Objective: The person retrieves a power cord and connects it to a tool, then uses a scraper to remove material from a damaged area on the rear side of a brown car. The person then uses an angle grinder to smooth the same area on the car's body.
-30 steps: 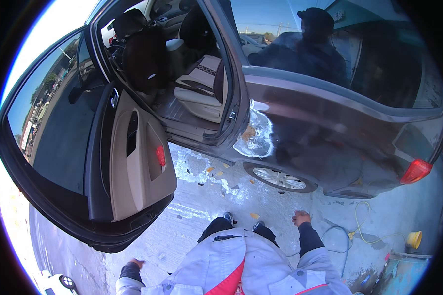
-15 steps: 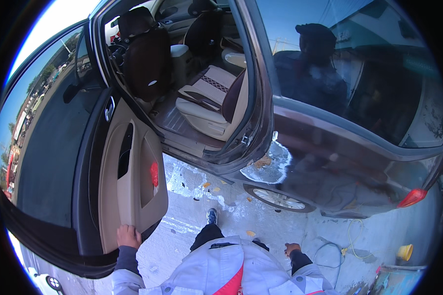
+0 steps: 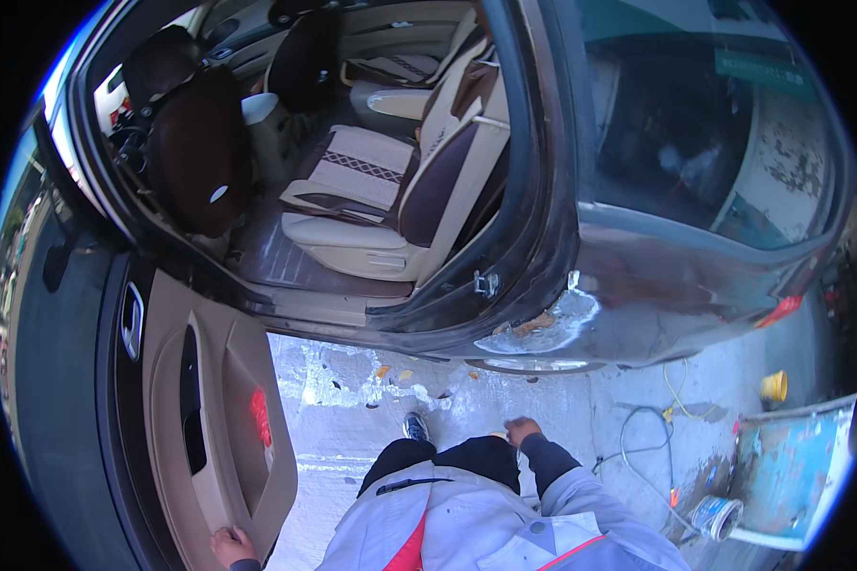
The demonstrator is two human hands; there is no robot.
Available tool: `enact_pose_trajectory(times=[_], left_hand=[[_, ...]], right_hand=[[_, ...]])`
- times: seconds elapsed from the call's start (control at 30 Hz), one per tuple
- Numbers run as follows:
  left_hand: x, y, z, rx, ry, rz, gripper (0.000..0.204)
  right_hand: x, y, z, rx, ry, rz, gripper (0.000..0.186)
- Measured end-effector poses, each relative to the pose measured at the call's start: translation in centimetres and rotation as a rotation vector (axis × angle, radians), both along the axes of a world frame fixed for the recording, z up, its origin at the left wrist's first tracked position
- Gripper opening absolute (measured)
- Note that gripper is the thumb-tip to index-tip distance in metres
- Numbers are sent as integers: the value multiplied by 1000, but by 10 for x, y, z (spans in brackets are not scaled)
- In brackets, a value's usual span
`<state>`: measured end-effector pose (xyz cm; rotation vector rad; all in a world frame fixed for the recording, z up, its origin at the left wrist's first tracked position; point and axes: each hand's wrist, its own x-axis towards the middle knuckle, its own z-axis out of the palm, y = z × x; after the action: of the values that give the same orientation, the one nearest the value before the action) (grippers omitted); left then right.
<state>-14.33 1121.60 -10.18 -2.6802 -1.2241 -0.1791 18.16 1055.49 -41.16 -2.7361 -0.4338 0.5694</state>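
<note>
The car door (image 3: 167,381) stands open on the left, with a beige inner panel and a red bundle (image 3: 261,416) in its pocket. My left hand (image 3: 233,546) is closed over the panel's lower edge. Away from the car body, my right hand (image 3: 521,431) hangs in front of my thigh with curled fingers. Its palm is hidden, so anything inside cannot be made out. Ahead is the dark brown car's rear seat (image 3: 352,171), in beige and dark covers. Behind the door opening, a pale, rough patch (image 3: 548,324) marks the bodywork above the wheel.
On the right, a hose (image 3: 628,447) curls over the concrete floor (image 3: 352,476). A yellow cup-like container (image 3: 774,386), a stained bucket (image 3: 716,518) and a worn blue panel (image 3: 790,476) are beyond it. Fallen leaves (image 3: 383,372) lie near the sill.
My view has moved closer to the rear door opening. My right hand has swung forward and inward. My left hand keeps its hold on the door, now lower in view.
</note>
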Motion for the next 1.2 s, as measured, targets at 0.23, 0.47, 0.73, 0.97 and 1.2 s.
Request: enact_pose_trajectory(times=[0.23,0.47,0.73,0.97,1.2], left_hand=[[98,22,-15,5,186,-374,20],[118,16,-6,93,511,-466,27],[226,-19,-8,-69,729,-812,27],[316,-149,-41,-491,1085,-904,28],[319,-311,-147,-371,1260,-1561,33]], right_hand=[[-30,59,87,491,391,-916,42],[-238,20,-16,252,416,-1108,40],[-472,137,-46,280,773,-1770,58],[-533,237,-67,529,825,-1992,56],[-523,249,-109,676,733,-2185,51]])
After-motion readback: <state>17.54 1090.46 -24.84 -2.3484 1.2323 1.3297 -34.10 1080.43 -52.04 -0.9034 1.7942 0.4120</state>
